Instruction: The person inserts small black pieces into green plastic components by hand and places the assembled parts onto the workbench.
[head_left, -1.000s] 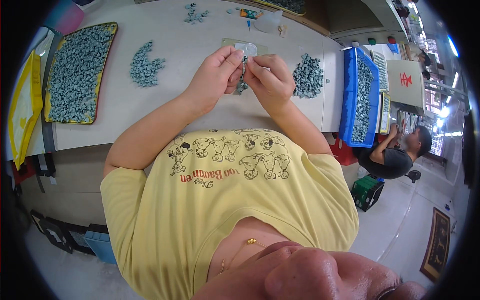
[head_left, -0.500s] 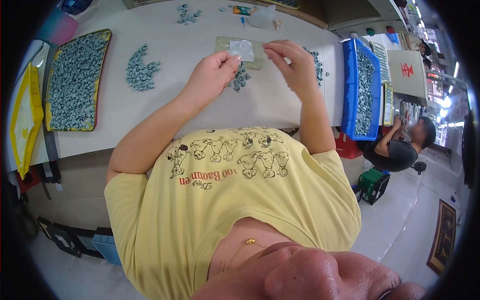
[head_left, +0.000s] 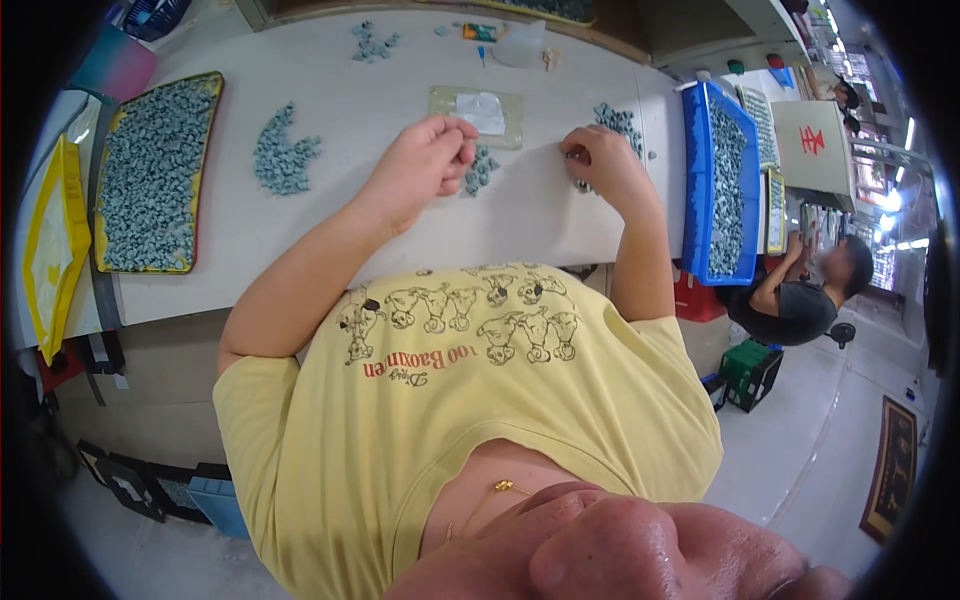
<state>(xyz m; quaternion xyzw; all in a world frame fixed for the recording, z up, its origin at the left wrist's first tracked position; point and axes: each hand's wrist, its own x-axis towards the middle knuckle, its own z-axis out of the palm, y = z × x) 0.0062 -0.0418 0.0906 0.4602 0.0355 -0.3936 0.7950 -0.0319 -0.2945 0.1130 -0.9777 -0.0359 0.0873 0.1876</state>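
Note:
My left hand [head_left: 425, 165] is closed, its fingers curled in, just left of a small heap of grey-green pieces [head_left: 482, 172]; anything inside it is hidden. Behind that heap lies a flat olive-green pad [head_left: 512, 132] with a white sheet [head_left: 482, 112] on it. Farther right, my right hand [head_left: 603, 165] reaches down to the table with its thumb and fingers drawn together. Small grey-green pieces show under its fingertips, beside a larger pile [head_left: 620, 122]; what it pinches is too small to make out.
A yellow-rimmed tray [head_left: 207, 130] full of grey-green pieces lies left, near a crescent-shaped pile [head_left: 283, 160]. A blue bin [head_left: 697, 200] of pieces stands right. At the back are scattered pieces [head_left: 375, 43], an orange-and-green tube [head_left: 480, 32] and a blue-tipped needle [head_left: 482, 55]. Another person [head_left: 800, 290] sits far right.
My right hand has moved from beside the pad, down and right, to the pieces on the table. My left hand has drawn slightly back from the pad, its fingers curled.

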